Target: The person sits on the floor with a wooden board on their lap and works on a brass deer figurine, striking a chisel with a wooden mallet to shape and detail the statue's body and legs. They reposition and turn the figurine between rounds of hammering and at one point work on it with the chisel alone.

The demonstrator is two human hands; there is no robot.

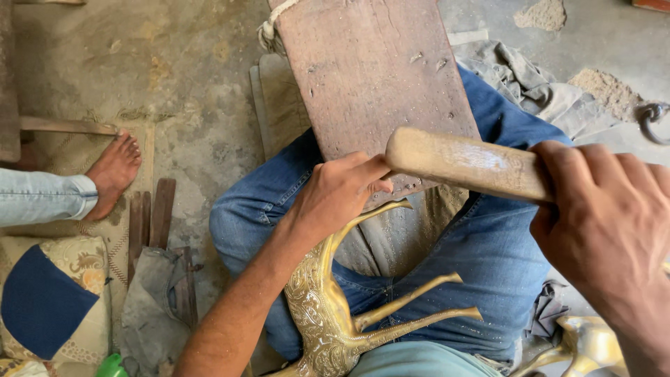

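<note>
L hand (335, 194) grips engraved brass deer (328, 307); R hand (604, 230) clamps smooth wooden mallet (464, 162).

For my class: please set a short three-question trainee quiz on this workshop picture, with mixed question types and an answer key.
1. True or false: the right hand holds a wooden mallet.
2. Multiple choice: what does the left hand grip? A) a glass bottle B) a brass animal figure C) a paint brush
3. Fill in: the wooden board leans against the person's ____, which is clad in blue jeans.

Key
1. True: its fingers wrap the mallet's handle.
2. B: the brass animal figure has engraved patterns and thin legs pointing right.
3. Lap: the board slopes from the lap towards the concrete floor.
</note>
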